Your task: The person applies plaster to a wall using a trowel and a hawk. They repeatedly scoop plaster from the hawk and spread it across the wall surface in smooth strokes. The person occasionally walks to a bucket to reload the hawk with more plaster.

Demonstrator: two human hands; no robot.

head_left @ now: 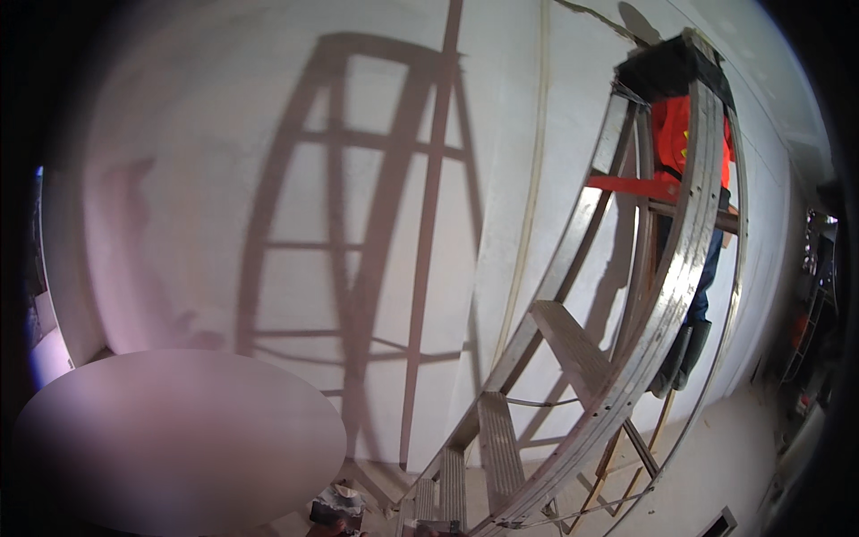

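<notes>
Neither of my hands can be made out. A metal stepladder rises in front of me on the right, with a black top, ribbed steps and a red crosspiece. At the lower edge, beside the ladder's foot, lies a small dark and reddish item, too unclear to name. A blurred oval hides the lower left.
Behind the ladder a person in a red-orange top, blue trousers and dark boots is raised above the floor. A pale wall carries the ladder's shadow. Cluttered items stand along the far right.
</notes>
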